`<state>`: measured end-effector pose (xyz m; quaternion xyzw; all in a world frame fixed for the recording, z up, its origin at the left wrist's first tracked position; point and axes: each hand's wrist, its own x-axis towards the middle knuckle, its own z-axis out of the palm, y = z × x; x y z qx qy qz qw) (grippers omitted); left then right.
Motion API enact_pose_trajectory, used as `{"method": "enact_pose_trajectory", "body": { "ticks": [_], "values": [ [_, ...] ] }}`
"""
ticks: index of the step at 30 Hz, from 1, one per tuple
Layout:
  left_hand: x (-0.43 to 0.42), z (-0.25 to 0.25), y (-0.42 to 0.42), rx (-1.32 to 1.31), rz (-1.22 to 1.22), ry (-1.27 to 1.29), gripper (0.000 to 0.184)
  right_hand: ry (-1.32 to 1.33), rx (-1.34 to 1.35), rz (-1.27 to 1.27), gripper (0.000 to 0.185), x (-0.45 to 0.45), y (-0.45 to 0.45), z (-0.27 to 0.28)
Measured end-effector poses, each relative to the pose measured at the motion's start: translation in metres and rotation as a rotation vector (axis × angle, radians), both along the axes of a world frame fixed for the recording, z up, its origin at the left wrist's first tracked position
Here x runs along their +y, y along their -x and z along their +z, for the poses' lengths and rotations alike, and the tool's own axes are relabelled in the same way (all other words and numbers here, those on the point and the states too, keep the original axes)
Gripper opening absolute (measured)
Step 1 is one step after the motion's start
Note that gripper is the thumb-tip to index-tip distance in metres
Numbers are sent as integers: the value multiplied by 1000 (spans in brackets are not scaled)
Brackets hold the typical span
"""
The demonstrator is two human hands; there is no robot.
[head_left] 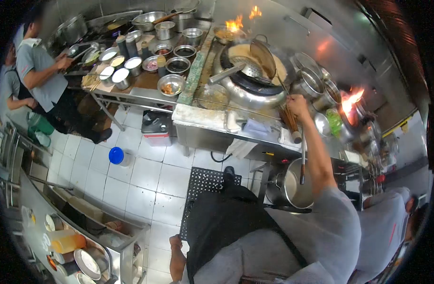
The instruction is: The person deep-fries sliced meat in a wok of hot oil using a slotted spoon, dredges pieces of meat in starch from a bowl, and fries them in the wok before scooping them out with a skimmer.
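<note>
My right hand is closed around a long, thin metal-handled utensil with a wooden end pointing down; its head is hard to make out. Beside that hand, a bamboo wok brush leans at the stove's edge. Just beyond is a large wok with pale liquid. A perforated skimmer rests across it, and a dark round pan stands tilted there. Down at my side hangs my left hand, fingers curled, with nothing visible in them.
Flames rise at a right burner and a back burner. A deep pot stands low by my right arm. Steel bowls fill the left counter. A blue-lidded tub is on the floor. Co-workers stand left; another person is at right.
</note>
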<state>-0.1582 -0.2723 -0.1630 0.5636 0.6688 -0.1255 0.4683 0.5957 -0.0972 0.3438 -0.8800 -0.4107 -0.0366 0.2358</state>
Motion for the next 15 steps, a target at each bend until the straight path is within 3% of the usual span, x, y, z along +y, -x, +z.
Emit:
{"method": "enact_pose_trajectory", "body": {
  "ticks": [1,5,8,9,15],
  "values": [
    [-1,10,1,160,-615,-235,16,7,-64,-13,23,-2,4,5],
    [5,26,-4,149,-590,-167,18,-222,-25,29,24,-25,52,15],
    [15,22,-3,100,-573,-239,19,-14,-63,-63,25,-28,41,15],
    [18,22,-2,84,-575,-273,18,15,98,-150,24,-28,37,20],
    [41,26,8,-8,-400,-313,17,-311,-52,0,23,-19,21,6]
  ]
}}
